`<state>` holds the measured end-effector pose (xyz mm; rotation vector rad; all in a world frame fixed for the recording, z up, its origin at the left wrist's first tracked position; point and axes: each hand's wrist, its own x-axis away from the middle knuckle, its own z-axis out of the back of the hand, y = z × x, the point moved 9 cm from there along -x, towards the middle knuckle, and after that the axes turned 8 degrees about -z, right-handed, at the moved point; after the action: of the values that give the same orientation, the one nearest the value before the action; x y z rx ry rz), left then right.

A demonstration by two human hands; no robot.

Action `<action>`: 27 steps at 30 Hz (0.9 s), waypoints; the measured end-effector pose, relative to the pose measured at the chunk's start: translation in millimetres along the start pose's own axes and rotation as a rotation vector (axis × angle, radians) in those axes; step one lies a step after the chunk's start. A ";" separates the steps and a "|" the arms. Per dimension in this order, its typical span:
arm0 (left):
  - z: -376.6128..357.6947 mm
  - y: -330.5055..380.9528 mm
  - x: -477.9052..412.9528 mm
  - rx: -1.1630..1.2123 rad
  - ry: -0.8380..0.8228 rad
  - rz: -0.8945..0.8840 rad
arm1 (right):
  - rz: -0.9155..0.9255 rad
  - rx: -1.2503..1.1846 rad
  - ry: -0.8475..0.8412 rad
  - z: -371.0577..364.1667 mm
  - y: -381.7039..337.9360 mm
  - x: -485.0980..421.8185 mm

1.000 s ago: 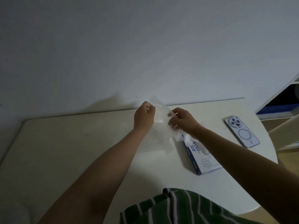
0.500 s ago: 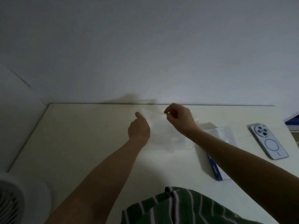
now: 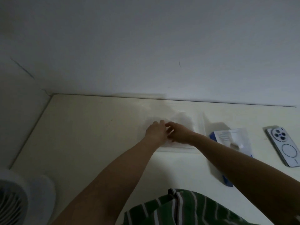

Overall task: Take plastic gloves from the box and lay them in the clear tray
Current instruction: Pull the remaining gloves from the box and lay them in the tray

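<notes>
hands meet over the clear tray, grip lost in blur

dim light and motion blur smear the spot where the left hand and right hand come together, fingertips touching or nearly so. i cannot tell whether either hand's fingers pinch the film or only rest on it. the right forearm covers the middle of the glove box, leaving its white top and a blue corner showing. a pale fan is cut off at the lower left.

the clear tray is thin, glossy and rectangular, hard to pick out against the cream table except by its faint rims. the plastic gloves lie inside it, beyond the hands: a crumpled, milky, translucent heap with soft folds. a phone lies face down at the right, well apart from the tray. a green striped shirt fills the bottom edge.
</notes>
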<state>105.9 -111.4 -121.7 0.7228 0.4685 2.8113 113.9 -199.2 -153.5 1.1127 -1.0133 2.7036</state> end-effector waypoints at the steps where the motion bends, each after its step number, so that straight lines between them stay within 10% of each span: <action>1: -8.0 -7.8 -2.2 0.021 -0.043 0.033 | -0.036 -0.020 0.003 3.1 6.5 -0.5; 16: -22.8 -24.3 -8.5 -0.037 -0.102 0.146 | -0.146 -0.081 -0.016 13.0 27.4 -1.7; 21: 43.8 46.7 0.8 0.011 0.386 -0.038 | 0.196 -0.263 0.399 93.6 -9.5 58.7; 27: 44.2 160.7 4.6 0.085 0.424 -0.370 | 0.010 -0.178 0.868 161.5 77.9 121.0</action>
<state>105.6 -248.3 -26.7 0.0310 0.7106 2.5880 101.7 -378.9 -33.7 -0.1293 -1.0223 2.5694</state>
